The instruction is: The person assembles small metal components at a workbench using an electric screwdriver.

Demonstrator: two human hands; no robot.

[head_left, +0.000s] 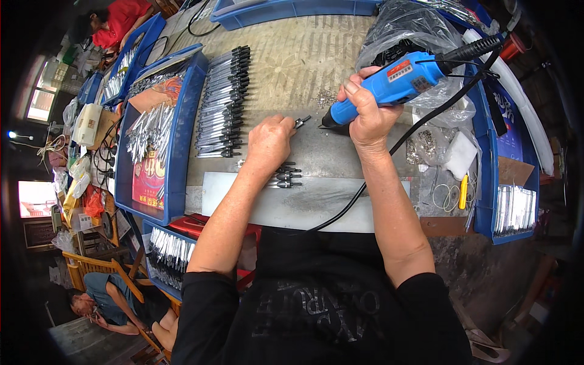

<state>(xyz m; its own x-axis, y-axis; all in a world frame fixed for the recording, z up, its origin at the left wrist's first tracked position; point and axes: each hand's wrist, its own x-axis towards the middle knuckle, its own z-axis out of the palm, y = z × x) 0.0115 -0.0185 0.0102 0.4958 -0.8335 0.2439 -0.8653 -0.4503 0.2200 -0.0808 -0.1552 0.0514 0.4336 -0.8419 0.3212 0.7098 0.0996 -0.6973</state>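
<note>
My right hand point(372, 118) is wrapped round a blue electric screwdriver point(398, 91), its dark nose tilted down to the left, close to the tabletop. A black cable runs from its rear end. Left of that nose, my left hand point(271, 143) is closed on a slim black-tipped metal part point(302, 121); only the tip shows past the fingers. A small heap of tiny screws point(326, 97) lies just beyond the nose. Several similar parts point(285, 175) rest beside my left wrist. Farther left, a long row of silver rods with black ends point(224, 100) is laid out.
A blue crate point(198, 131) of metal rods stands on the left, another blue crate point(486, 176) on the right. A clear plastic bag point(413, 30) holds black parts at the back right. A yellow cutter point(463, 191) lies near a white block point(460, 155). Two other people sit at left.
</note>
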